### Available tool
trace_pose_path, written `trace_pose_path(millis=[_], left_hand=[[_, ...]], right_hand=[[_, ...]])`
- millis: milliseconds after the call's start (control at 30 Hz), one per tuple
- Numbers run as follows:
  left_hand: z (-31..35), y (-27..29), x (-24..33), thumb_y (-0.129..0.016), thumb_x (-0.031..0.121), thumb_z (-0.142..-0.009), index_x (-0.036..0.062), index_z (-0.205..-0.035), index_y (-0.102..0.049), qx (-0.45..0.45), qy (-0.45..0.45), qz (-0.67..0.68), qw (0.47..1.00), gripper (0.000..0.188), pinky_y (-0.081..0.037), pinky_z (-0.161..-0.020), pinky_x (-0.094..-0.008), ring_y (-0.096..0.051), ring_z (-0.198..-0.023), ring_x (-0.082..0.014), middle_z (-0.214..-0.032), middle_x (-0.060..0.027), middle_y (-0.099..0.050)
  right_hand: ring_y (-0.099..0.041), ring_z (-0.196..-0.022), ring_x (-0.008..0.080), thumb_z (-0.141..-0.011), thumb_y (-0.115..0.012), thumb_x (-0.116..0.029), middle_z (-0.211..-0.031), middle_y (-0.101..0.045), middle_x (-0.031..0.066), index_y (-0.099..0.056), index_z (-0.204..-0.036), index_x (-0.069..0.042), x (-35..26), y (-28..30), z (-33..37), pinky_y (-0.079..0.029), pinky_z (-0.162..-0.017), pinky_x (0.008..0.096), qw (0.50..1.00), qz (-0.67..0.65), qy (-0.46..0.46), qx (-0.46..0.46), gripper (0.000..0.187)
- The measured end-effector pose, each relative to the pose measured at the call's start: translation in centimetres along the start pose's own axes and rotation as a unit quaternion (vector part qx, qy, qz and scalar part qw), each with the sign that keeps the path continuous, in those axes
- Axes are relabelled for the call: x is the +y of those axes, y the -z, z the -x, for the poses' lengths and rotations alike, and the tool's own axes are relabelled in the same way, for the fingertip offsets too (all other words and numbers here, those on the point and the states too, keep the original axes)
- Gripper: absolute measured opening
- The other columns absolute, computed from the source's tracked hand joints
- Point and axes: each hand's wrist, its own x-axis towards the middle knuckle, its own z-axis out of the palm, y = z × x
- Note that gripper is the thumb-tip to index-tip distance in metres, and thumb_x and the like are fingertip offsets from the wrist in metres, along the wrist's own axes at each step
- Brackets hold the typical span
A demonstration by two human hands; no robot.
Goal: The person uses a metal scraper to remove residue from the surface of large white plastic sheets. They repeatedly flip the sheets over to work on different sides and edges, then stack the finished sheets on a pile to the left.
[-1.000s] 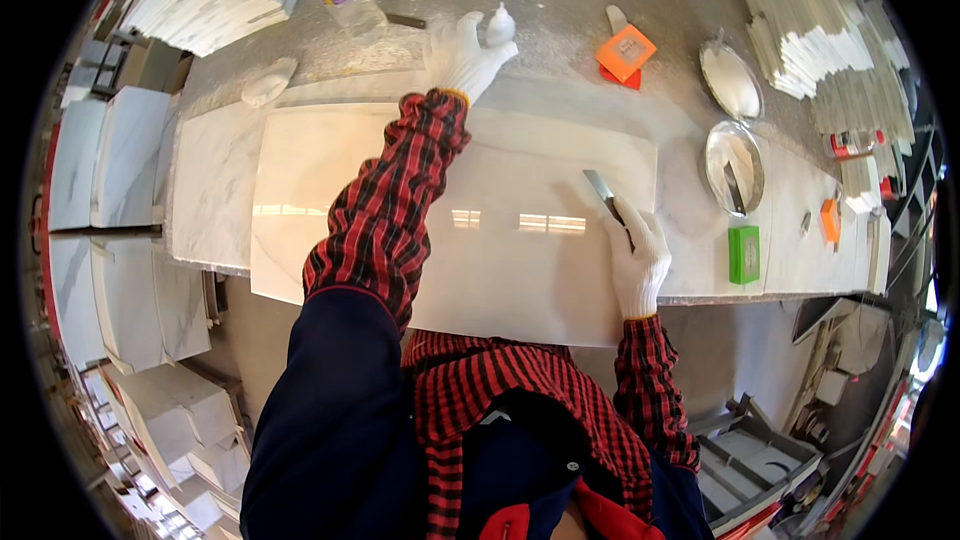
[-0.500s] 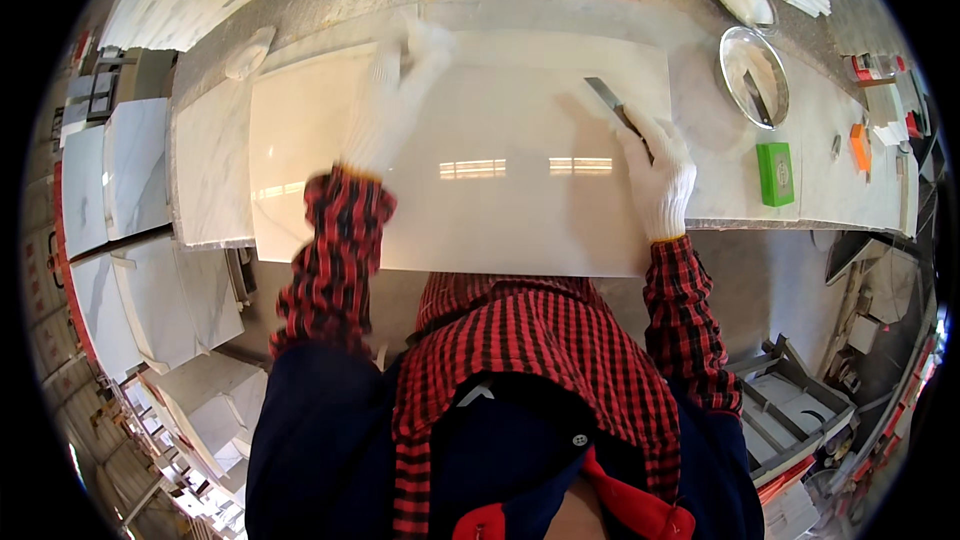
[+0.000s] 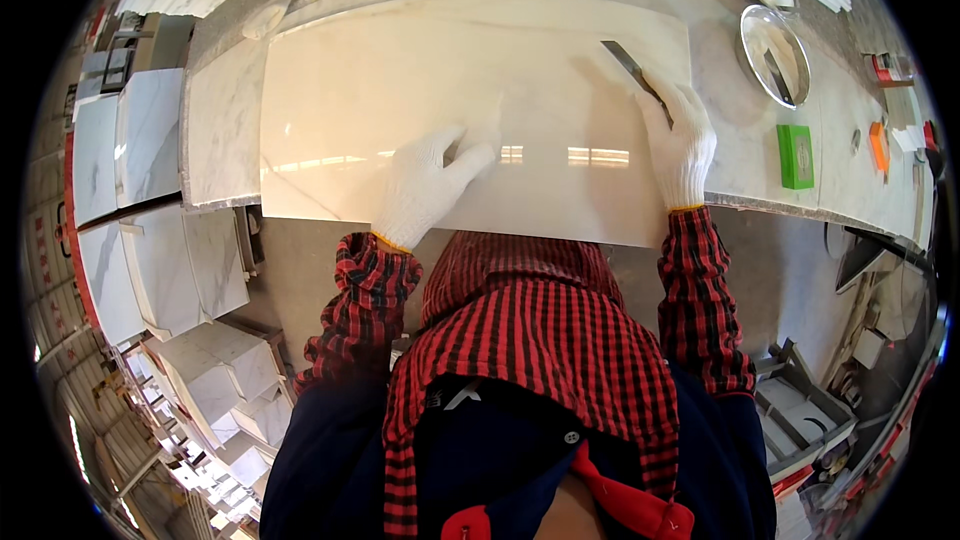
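Drawn back toward the body since the earlier frame, the left hand in a white knit glove [image 3: 420, 185] is now seen over the near part of the broad, glossy cream slab [image 3: 500, 70], where before it is blurred by the slab's far edge. Its thumb is spread from the fingers, but whether anything is held cannot be told. By the white-gloved right hand [image 3: 682, 140], near the slab's right edge, a flat metal scraper with a dark handle [image 3: 625, 60] is kept grasped, its blade pointed toward the far edge. The slab is laid on a pale, veined surface [image 3: 225, 120], whose near edge is overhung by it. To the slab's right, a rectangular green block [image 3: 796, 157] is set close to the surface's near edge; farther from that edge, a dark narrow tool [image 3: 776, 77] is rested inside a silver metal bowl [image 3: 750, 25].
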Motion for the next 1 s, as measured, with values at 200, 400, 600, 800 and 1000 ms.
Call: trace_pose_path(millis=[200, 400, 600, 800, 1000], left_hand=[[-1.3, 0.6, 0.9, -0.069, 0.041, -0.092, -0.0023, -0.106, -0.072, -0.031, -0.004, -0.003, 1.0, 0.045, -0.048, -0.068, -0.0308, -0.058, -0.071, -0.0136, -0.08, -0.0063, -0.067], [-1.7, 0.9, 1.9, -0.069, 0.041, -0.09, -0.0013, -0.103, -0.072, -0.038, -0.007, -0.032, 0.999, 0.044, -0.048, -0.067, -0.0316, -0.058, -0.072, -0.0139, -0.078, -0.0088, -0.065], [-2.2, 1.0, 1.5, -0.068, 0.042, -0.09, -0.0004, -0.092, -0.069, -0.041, -0.009, -0.012, 0.999, 0.043, -0.044, -0.061, -0.031, -0.053, -0.065, -0.0121, -0.07, -0.0064, -0.06], [-2.5, 1.3, 1.6, -0.066, 0.049, -0.09, -0.0003, -0.088, -0.068, -0.058, -0.005, -0.01, 0.998, 0.049, -0.045, -0.062, -0.0349, -0.056, -0.064, -0.0186, -0.069, -0.0117, -0.06], [-2.6, 1.3, 1.6, -0.068, 0.042, -0.092, 0.0015, -0.081, -0.064, -0.058, -0.007, -0.003, 0.998, 0.042, -0.041, -0.058, -0.0301, -0.05, -0.061, -0.0102, -0.064, -0.0033, -0.054]], right_hand=[[-0.07, -0.089, 0.0292, -0.091, -0.072, -0.021, -0.101, -0.073, 0.0101, -0.077, -0.115, -0.011, 0.2, -0.2, 0.0, -0.055, -0.078, 0.0361, 1.0, 0.004, -0.006, -0.001, 0.027], [-0.07, -0.09, 0.0292, -0.09, -0.073, -0.022, -0.101, -0.073, 0.0106, -0.077, -0.115, -0.011, 0.0, -0.1, -0.1, -0.055, -0.079, 0.0362, 1.0, 0.01, -0.011, -0.001, 0.027], [-0.07, -0.09, 0.0288, -0.09, -0.073, -0.022, -0.102, -0.073, 0.0106, -0.077, -0.114, -0.011, 0.1, -0.2, -0.1, -0.055, -0.08, 0.0363, 1.0, 0.001, -0.008, 0.002, 0.027], [-0.07, -0.091, 0.0286, -0.09, -0.073, -0.022, -0.102, -0.074, 0.0106, -0.077, -0.114, -0.011, 0.0, -0.2, -0.2, -0.055, -0.081, 0.036, 1.0, 0.001, -0.023, -0.009, 0.027], [-0.07, -0.091, 0.0289, -0.09, -0.073, -0.021, -0.102, -0.074, 0.0111, -0.077, -0.114, -0.01, -0.2, -0.1, -0.2, -0.055, -0.081, 0.0359, 1.0, 0.001, -0.019, -0.006, 0.027]])
